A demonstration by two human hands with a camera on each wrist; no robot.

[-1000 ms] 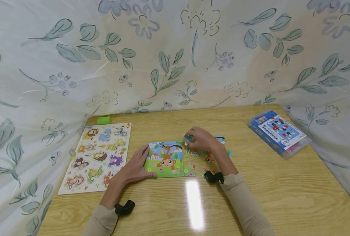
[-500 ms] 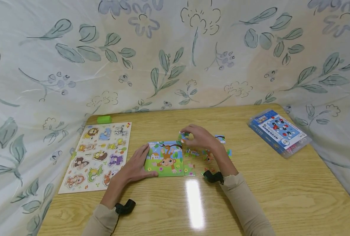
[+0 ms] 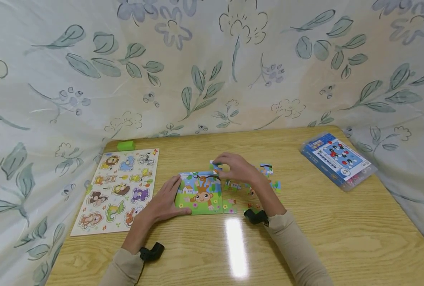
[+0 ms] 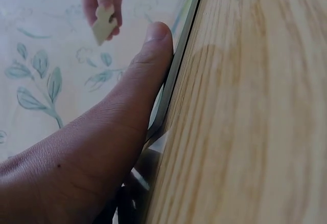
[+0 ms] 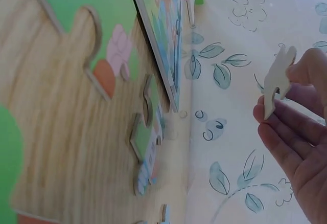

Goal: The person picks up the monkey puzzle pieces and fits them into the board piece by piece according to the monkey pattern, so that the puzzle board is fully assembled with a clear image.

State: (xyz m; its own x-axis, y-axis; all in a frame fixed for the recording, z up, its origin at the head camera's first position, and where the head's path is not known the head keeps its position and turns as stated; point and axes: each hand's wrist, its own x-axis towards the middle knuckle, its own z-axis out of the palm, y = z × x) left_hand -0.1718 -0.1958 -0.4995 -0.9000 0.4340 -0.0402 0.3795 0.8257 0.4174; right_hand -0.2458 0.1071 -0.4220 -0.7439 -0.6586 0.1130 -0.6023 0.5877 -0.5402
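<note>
Here you go, your right hand slides left, carrying the pinched puzzle piece along! A second ago that piece hangs past the right edge of the monkey picture; now, from the head view, it shows at the top right corner. Your thumb and index finger reach wider apart than before, and your arm's shift uncovers more of the branch piece and the blue-green piece.

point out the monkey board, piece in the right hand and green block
Monkey board [image 3: 200, 193], head view, middle of its printed face.
Held piece [image 5: 277, 74], right wrist view, middle of its pale side.
Green block [image 3: 126, 145], head view, middle of its visible side.
</note>
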